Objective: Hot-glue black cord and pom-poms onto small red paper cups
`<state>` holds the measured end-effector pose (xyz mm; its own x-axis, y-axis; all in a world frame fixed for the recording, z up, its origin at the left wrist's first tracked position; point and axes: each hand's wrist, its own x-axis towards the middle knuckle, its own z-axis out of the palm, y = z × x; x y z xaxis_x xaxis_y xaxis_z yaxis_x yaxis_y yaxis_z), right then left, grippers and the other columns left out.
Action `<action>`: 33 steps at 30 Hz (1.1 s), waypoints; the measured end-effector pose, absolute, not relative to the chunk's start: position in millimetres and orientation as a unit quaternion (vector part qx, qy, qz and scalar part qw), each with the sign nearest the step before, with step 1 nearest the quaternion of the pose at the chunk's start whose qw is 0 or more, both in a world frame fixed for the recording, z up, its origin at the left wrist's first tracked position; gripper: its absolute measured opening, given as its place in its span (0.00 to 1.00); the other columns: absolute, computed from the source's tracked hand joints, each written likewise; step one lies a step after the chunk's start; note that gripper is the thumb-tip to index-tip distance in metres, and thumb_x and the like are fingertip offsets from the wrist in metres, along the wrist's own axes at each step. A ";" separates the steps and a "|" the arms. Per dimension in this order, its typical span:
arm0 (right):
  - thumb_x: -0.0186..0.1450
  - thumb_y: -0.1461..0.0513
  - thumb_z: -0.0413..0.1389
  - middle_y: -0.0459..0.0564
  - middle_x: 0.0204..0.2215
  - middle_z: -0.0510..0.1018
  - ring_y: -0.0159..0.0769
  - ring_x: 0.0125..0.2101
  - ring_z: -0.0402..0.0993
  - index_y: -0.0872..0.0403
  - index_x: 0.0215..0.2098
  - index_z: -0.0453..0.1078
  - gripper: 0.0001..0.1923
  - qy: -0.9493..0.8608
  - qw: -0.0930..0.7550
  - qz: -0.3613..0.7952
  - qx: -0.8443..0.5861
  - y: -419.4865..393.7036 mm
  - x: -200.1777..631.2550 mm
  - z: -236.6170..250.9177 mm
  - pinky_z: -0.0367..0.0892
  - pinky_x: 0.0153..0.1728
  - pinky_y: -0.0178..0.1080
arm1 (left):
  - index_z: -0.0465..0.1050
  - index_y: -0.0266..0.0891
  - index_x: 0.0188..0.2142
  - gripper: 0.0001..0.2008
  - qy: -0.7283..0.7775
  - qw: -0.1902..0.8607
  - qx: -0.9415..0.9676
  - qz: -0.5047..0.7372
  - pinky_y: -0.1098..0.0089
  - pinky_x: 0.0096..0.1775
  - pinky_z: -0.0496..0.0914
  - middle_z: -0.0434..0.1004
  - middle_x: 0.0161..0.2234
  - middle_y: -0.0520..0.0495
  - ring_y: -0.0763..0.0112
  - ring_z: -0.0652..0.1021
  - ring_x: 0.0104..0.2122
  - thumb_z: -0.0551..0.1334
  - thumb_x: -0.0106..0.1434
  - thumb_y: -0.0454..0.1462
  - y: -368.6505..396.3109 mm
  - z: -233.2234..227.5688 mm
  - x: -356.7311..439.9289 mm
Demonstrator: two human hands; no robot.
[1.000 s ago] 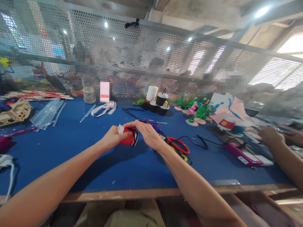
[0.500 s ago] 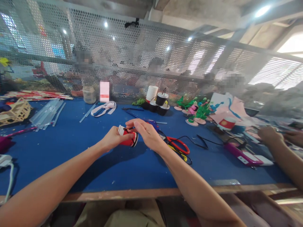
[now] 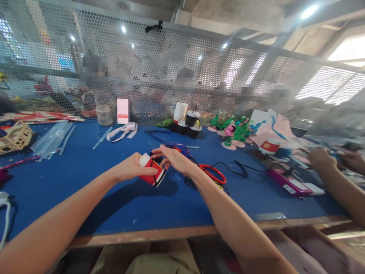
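My left hand (image 3: 128, 167) grips a small red paper cup (image 3: 147, 176) with a white rim. The cup tilts over the blue table, and a black band runs around its lower end and a thin black strip crosses its side. On the cup's far side is my right hand (image 3: 171, 158), its fingers bent and apart, fingertips close to the rim. A dark bit shows by those fingertips; whether they touch it is unclear. Behind my right wrist lie scissors with red handles (image 3: 212, 173) and a blue tool (image 3: 181, 147), partly hidden.
Black-and-white small buckets (image 3: 192, 118) stand at the back beside stacked white cups (image 3: 180, 112). Green plant figures (image 3: 239, 131) are right of them. Clear strips (image 3: 53, 139) lie left. A purple power strip (image 3: 288, 182) sits near a co-worker's hand (image 3: 322, 161). Pliers (image 3: 156, 133) lie mid-table.
The cup has turned in my left hand, showing more of its red side and dropping slightly. My right hand's fingers have spread a little. The view has shifted slightly.
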<state>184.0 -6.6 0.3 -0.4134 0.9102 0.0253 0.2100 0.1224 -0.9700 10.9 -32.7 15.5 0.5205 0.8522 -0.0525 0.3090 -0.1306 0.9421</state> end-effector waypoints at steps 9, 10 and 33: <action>0.66 0.56 0.38 0.56 0.39 0.75 0.33 0.37 0.72 0.58 0.38 0.70 0.21 -0.675 0.397 0.443 -0.437 9.6 179.0 -4.8 0.66 0.39 0.39 | 0.74 0.34 0.21 0.10 0.386 0.570 0.702 0.186 0.75 0.24 0.64 0.74 0.19 0.50 0.75 0.70 0.19 0.65 0.46 0.40 -35.2 14.3 9.2; 0.65 0.58 0.40 0.56 0.40 0.74 0.34 0.37 0.72 0.58 0.40 0.69 0.19 -0.702 0.380 0.388 -0.460 12.4 180.2 -4.6 0.66 0.40 0.40 | 0.75 0.34 0.21 0.09 0.381 0.581 0.696 0.181 0.74 0.25 0.65 0.75 0.20 0.49 0.74 0.71 0.20 0.65 0.46 0.40 -35.2 14.2 8.9; 0.61 0.70 0.34 0.55 0.22 0.72 0.32 0.28 0.74 0.58 0.26 0.59 0.14 -0.557 0.380 0.543 -0.500 73.3 142.6 -0.2 0.71 0.31 0.37 | 0.74 0.33 0.19 0.08 0.410 0.652 0.572 0.283 0.77 0.22 0.62 0.74 0.17 0.51 0.78 0.71 0.18 0.68 0.41 0.36 -27.7 2.1 11.6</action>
